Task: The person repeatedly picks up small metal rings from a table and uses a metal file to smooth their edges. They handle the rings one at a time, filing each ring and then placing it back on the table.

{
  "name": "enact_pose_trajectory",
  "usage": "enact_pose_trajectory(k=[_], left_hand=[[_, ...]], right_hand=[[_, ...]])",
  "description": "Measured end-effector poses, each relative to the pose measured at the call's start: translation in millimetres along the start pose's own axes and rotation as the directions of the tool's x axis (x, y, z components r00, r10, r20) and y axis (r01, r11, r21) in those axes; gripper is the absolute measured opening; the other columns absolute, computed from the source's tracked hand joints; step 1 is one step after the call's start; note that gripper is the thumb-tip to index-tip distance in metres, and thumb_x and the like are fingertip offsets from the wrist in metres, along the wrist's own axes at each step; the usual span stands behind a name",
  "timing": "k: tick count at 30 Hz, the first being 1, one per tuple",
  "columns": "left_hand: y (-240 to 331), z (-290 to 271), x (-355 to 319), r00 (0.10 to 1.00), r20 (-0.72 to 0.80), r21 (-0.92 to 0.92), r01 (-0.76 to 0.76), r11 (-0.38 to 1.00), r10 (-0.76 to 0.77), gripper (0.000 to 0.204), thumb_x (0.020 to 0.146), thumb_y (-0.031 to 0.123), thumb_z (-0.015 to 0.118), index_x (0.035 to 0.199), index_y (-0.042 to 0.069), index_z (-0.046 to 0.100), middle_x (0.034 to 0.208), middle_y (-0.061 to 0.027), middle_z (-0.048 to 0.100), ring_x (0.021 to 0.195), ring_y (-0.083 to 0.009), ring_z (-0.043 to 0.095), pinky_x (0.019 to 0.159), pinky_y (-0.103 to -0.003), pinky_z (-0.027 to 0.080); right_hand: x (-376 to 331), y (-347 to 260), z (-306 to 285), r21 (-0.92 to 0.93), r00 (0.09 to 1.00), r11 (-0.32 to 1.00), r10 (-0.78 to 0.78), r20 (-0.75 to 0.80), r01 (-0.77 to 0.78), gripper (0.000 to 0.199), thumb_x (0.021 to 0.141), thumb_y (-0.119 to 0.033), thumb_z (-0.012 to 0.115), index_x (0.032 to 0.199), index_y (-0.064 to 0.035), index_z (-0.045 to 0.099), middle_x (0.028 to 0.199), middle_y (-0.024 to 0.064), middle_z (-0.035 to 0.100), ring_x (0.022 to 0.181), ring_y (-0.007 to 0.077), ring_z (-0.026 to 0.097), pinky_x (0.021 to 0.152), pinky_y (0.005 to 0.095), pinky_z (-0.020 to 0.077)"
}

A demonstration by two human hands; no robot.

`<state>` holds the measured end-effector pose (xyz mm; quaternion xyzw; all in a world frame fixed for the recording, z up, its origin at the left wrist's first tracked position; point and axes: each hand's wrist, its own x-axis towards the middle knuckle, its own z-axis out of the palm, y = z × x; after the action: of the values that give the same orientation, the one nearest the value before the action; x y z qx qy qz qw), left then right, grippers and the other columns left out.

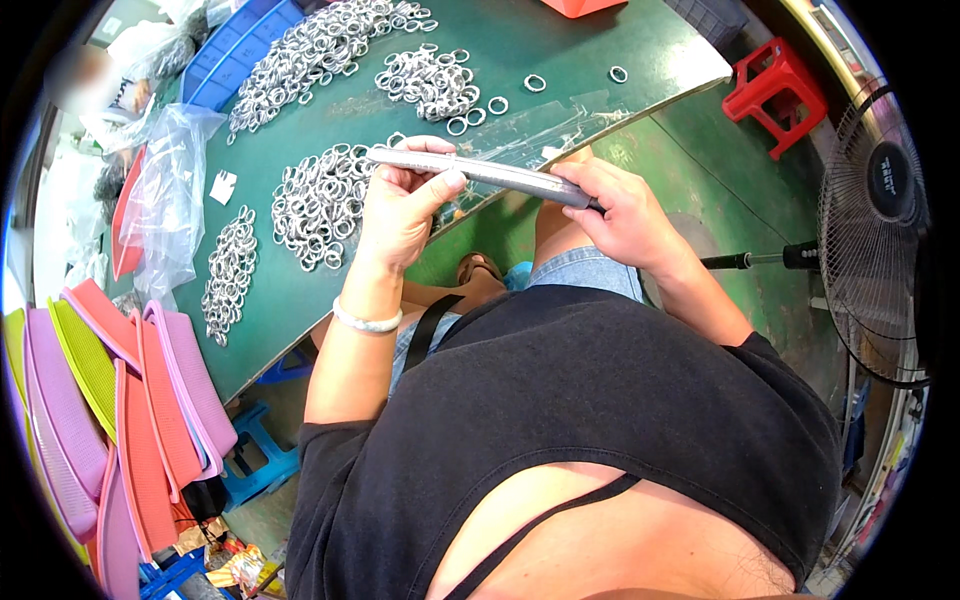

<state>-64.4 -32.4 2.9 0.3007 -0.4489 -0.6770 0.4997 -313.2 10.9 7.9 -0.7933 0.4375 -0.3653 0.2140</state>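
Observation:
A tapered silver ring mandrel with a dark handle lies across both my hands, above the table's near edge. My right hand is closed round the handle end. Fingers and thumb of my left hand pinch the mandrel near its narrow end; whether a ring sits under them I cannot tell. Just beyond and left of my left hand, a heap of metal rings rests on the green table. A smaller heap of rings and a single loose ring lie farther back.
More rings lie by a blue crate, with a strip of them at left. A plastic bag and stacked coloured baskets stand left. At right are a red stool and a fan. Another person shows partly, far left.

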Motion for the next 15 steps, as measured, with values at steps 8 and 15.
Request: enact_pose_trajectory(k=[8,15], left_hand=[[4.7,1.4,-6.6,0.998,-0.038,0.051,-0.038,0.998,0.039,0.028,0.077,-0.002,0.067,0.102,-0.001,0.054,0.086,-0.0073,0.059,0.072,-0.0134,0.056,0.067,-0.027,0.046],[4.0,1.3,-10.6,0.998,-0.033,0.085,-0.055,0.995,0.058,0.024,0.078,-0.001,0.066,0.1,0.001,0.055,0.085,-0.0055,0.059,0.069,-0.0117,0.053,0.065,-0.026,0.045]], right_hand=[[0.9,-2.1,0.5,0.017,1.0,1.0,-0.021,0.016,0.021,0.035,0.071,-0.002,0.064,0.105,-0.0031,0.058,0.088,0.0131,0.059,0.08,0.0304,0.059,0.07,0.0364,0.0472],[-0.5,-5.3,-0.7,0.027,0.999,0.999,-0.033,0.028,0.032,0.035,0.071,-0.001,0.064,0.105,-0.0029,0.058,0.087,0.0133,0.059,0.079,0.0302,0.059,0.069,0.0359,0.0474]])
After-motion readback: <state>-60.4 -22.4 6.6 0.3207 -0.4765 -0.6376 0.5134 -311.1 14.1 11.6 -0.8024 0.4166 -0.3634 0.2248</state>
